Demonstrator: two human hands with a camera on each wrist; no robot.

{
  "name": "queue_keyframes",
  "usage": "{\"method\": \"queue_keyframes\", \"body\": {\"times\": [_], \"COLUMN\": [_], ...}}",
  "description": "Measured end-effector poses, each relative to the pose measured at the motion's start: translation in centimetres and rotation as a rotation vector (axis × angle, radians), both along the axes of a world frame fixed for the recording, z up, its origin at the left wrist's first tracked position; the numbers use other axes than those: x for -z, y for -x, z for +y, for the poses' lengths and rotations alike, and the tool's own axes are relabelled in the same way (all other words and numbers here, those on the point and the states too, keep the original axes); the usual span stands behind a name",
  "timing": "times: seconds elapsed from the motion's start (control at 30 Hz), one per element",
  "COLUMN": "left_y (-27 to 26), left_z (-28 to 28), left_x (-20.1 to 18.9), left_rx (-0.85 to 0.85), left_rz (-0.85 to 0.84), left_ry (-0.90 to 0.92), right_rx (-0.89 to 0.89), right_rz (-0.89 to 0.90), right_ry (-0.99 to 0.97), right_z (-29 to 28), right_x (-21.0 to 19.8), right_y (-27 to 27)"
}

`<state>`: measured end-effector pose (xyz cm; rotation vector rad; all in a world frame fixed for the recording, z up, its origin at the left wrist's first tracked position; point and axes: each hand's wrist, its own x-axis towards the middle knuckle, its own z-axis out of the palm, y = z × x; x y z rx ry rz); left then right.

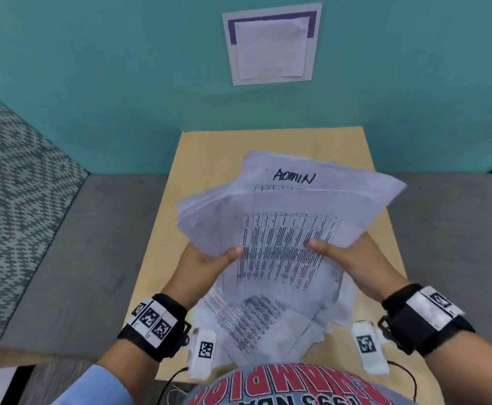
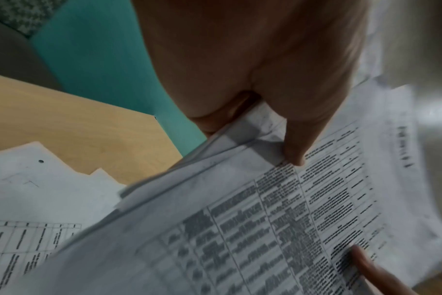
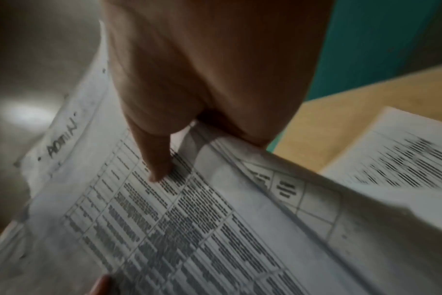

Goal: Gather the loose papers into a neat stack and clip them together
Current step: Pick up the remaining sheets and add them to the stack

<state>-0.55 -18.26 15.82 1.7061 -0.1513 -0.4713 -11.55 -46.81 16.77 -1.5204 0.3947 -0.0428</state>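
- A fanned sheaf of papers (image 1: 279, 217) is held tilted above the table (image 1: 206, 159): thin, creased white sheets printed with dense gridded tables, the rearmost hand-lettered "ADMIN".
- The left hand (image 1: 209, 258) pinches the sheaf's left edge, thumb on top and fingers underneath.
- The right hand (image 1: 347, 255) grips the right edge the same way, thumb pressed on the print.
- More loose sheets (image 1: 256, 323) lie skewed on the table below the hands.
- The table is smooth, pale wood-grain laminate, rectangular, set against a teal wall (image 1: 93, 83).
- A grey cushioned bench (image 1: 78, 244) with woven patterned backrests flanks it.
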Motion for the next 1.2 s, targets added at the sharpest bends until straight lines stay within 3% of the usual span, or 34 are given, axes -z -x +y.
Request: {"method": "queue_keyframes", "body": {"times": [0.07,0.17,0.3,0.43,0.6,0.8,0.9,1.0,1.1,1.2], "left_y": [0.2,0.9,1.0,0.6,0.0,-0.1,-0.2,-0.3,-0.3,-0.9], "left_z": [0.0,-0.9,-1.5,-1.4,-0.7,0.3,0.5,-0.2,-1.6,-1.5], "left_x": [0.4,1.3,3.0,3.1,1.8,0.3,-2.7,-5.6,-5.8,-5.2], "left_rx": [-0.031,0.002,0.025,-0.060,0.059,0.013,0.078,0.324,0.508,0.479], "left_rz": [0.023,0.086,0.047,0.021,0.005,-0.270,-0.566,-0.835,-0.842,-0.778], "left_ry": [0.038,-0.078,-0.178,-0.151,-0.035,-0.110,-0.325,-0.707,-0.949,-0.834], "right_rx": [0.063,0.148,0.075,0.196,0.174,0.050,0.026,-0.007,-0.068,-0.025], "right_rz": [-0.076,-0.005,0.073,0.089,0.014,-0.015,-0.057,-0.101,-0.142,-0.095], "right_ry": [0.133,0.190,0.280,0.259,0.231,0.249,0.296,0.387,0.474,0.441], "right_z": [-0.2,0.0,0.7,0.9,0.7,1.0,1.7,2.2,2.7,1.7], "right_x": [-0.1,2.7,5.6,5.6,5.1,5.5,4.4,3.3,1.9,1.6], "right_y": [0.4,0.5,-0.1,-0.5,0.8,0.6,0.1,-0.2,-0.2,0.0]}}
